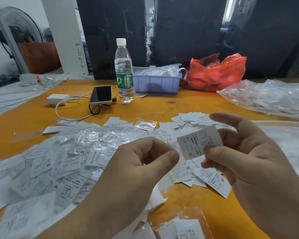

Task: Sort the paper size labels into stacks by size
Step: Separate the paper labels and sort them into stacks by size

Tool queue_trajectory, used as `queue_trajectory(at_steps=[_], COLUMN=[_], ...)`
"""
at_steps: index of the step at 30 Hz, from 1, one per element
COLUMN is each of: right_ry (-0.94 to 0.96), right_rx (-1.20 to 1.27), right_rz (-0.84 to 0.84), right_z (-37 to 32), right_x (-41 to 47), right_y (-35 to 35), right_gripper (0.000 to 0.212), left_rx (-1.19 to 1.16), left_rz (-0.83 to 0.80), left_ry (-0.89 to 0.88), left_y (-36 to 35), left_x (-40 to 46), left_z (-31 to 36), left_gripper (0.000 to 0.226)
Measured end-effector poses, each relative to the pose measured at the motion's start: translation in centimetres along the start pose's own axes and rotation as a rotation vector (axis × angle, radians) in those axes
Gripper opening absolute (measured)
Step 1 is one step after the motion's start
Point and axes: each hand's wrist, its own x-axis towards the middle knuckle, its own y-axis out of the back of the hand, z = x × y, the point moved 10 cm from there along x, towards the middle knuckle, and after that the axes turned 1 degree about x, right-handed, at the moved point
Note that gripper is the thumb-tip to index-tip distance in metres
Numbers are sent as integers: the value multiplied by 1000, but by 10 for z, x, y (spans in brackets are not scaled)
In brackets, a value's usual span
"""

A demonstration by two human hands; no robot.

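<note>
One paper label (198, 143) is up in the air, right of centre in the frame, pinched at its right edge between the thumb and fingers of the right hand (248, 161) — its printed face is tilted, the size letter too blurred to read. The left hand (135, 169) sits just beside it, lower centre, fingers curled with thumb against forefinger, grasping nothing that shows. Below the held label lies a small cluster of labels (205, 175) with an XS and an M readable. The big loose heap of labels (59, 161) and clear wrappers spreads across the lower left of the orange table (145, 104). A further small group (190, 119) lies beyond the hands. Toward the top of the frame — a water bottle (123, 71), a phone (101, 94), a lilac tray (157, 82) and a red bag (217, 73).
</note>
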Motion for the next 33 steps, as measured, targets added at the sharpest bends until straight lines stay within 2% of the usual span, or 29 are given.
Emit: queue_trajectory(at_steps=[5, 9, 19, 28, 33], right_ry=[-85, -119, -60, -30, -15], right_rx=[15, 107, 37, -48, -1], right_rz=[-93, -89, -145, -102, -94], right_z=[10, 10, 6, 4, 0], right_x=[-2, -2, -4, -4, -5], right_y=[-12, -16, -25, -17, -17], right_gripper=[19, 12, 17, 10, 6], left_rx=[20, 50, 61, 86, 100], left_rz=[0, 0, -71, -66, -22], left_ry=[-16, -13, -4, -7, 19], left_y=[2, 5, -5, -5, 0], left_x=[0, 1, 2, 2, 2], left_z=[2, 1, -7, -3, -7], left_gripper=[20, 23, 22, 29, 27])
